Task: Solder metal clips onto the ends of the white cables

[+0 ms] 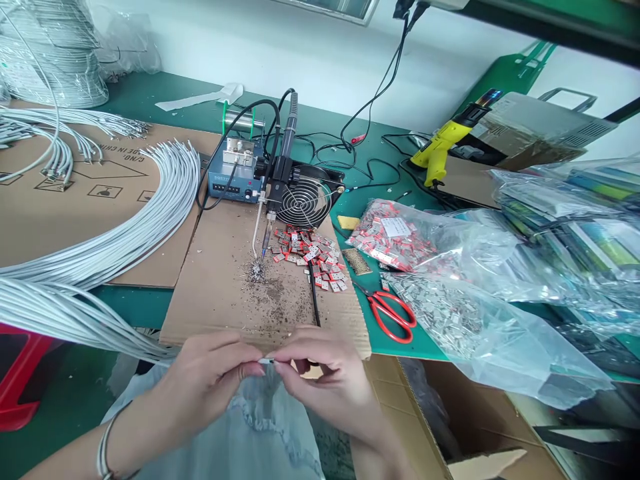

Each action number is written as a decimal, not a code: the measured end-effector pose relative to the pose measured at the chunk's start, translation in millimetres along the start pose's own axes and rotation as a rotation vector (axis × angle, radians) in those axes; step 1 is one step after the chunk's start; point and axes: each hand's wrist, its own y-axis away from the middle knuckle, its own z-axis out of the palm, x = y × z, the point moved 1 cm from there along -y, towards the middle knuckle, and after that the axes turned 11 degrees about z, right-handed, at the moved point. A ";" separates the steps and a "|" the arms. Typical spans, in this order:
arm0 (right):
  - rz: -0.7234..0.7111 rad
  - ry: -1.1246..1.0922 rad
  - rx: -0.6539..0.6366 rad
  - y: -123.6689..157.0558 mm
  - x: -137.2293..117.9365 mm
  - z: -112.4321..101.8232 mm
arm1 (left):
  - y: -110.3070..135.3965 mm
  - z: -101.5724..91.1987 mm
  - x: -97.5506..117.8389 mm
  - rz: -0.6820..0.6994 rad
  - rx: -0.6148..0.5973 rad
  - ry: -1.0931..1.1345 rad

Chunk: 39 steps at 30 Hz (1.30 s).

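Note:
In front of my body, at the near edge of the cardboard, both hands meet at the end of a thin white cable (267,361). My left hand (213,367) pinches it between thumb and index finger. My right hand (325,373) is closed at its tip, where a small dark bit shows; the fingertips hide the rest. Beyond the hands, a soldering iron (286,153) is mounted tip down over a heap of solder bits (257,269). Right of that tip lies a pile of small metal connectors with red parts (320,257).
A bundle of white cables (170,193) curves along the left. Behind stand a blue soldering station (233,175) and a fan (305,200). Red-handled scissors (393,317), a bag of metal parts (445,313) and a yellow heat gun (440,150) are on the right.

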 end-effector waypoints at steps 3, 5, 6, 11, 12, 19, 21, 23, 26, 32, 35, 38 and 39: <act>0.055 -0.155 0.040 -0.3 8.9 7.3 | -1.2 2.0 -1.8 -0.112 0.094 0.122; 0.126 -0.391 0.118 -0.1 17.2 19.0 | -1.6 7.0 -3.1 -0.320 0.168 0.359; 0.163 -0.518 0.161 0.3 21.3 26.6 | -1.7 10.3 -3.5 -0.433 0.192 0.500; 0.303 -0.910 0.228 1.3 30.2 59.6 | -4.7 19.8 -3.4 -0.677 0.184 0.980; 0.333 -0.944 0.213 0.8 29.3 60.3 | -5.2 19.3 -3.5 -0.686 0.179 1.012; 0.287 -0.323 -0.040 -7.3 5.7 15.1 | -1.8 4.8 -1.8 -0.521 0.062 0.558; 0.249 -0.187 -0.073 -8.6 -0.4 5.1 | -1.0 2.2 -1.2 -0.404 0.004 0.394; 0.223 -0.151 -0.071 -8.8 -2.3 1.8 | -0.4 1.8 -1.4 -0.341 -0.006 0.307; 0.237 -0.294 -0.026 -7.2 2.5 9.1 | 0.6 5.7 -3.0 -0.449 0.034 0.443; 0.119 -0.600 0.290 -1.0 15.4 46.7 | -0.2 17.6 -3.8 -0.671 0.145 0.918; 0.140 -0.745 0.309 -2.1 19.9 51.9 | -0.4 18.1 -3.8 -0.704 0.172 1.023; 0.166 -0.864 0.316 -3.9 23.7 34.6 | 1.2 14.1 -4.3 -0.748 0.148 1.074; 0.149 -0.838 0.331 -4.0 23.7 26.0 | 2.1 12.4 -4.6 -0.759 0.127 1.088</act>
